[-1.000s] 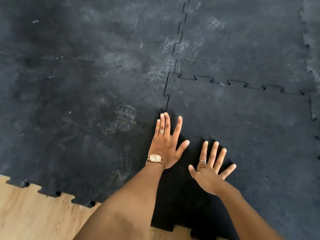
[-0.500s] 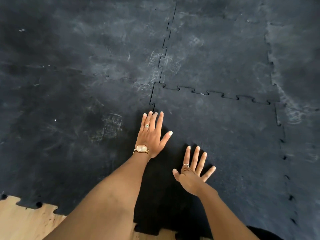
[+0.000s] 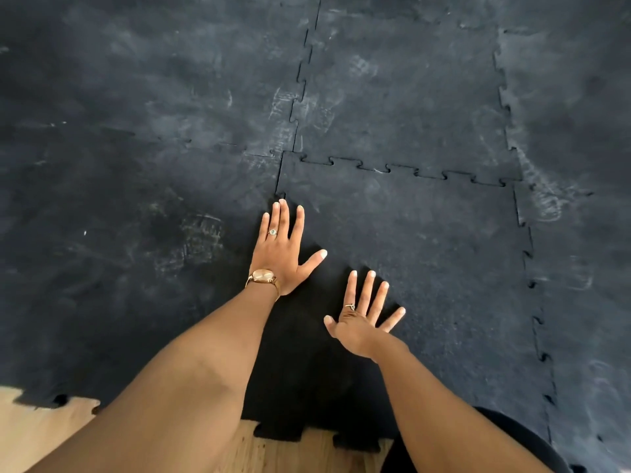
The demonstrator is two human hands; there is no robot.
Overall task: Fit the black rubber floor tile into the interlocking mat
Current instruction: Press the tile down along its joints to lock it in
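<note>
The black rubber floor tile (image 3: 426, 254) lies flat in the interlocking mat (image 3: 153, 138), with toothed seams showing along its far, left and right edges. My left hand (image 3: 285, 254) rests palm down with fingers spread on the tile's left seam, wearing a ring and a gold watch. My right hand (image 3: 362, 317) lies flat with fingers spread on the tile, nearer to me and to the right of the left hand. Neither hand holds anything. My forearms hide the near left part of the tile.
Dusty black tiles cover the floor far, left and right (image 3: 580, 131). Light wooden floor (image 3: 37, 431) shows at the bottom left and below the tile's toothed near edge (image 3: 290, 435). A dark garment (image 3: 532, 442) is at the bottom right.
The view has shifted right, so the mat seams and both hands sit further left in frame. Both hands stay flat on the tile near its left seam.
</note>
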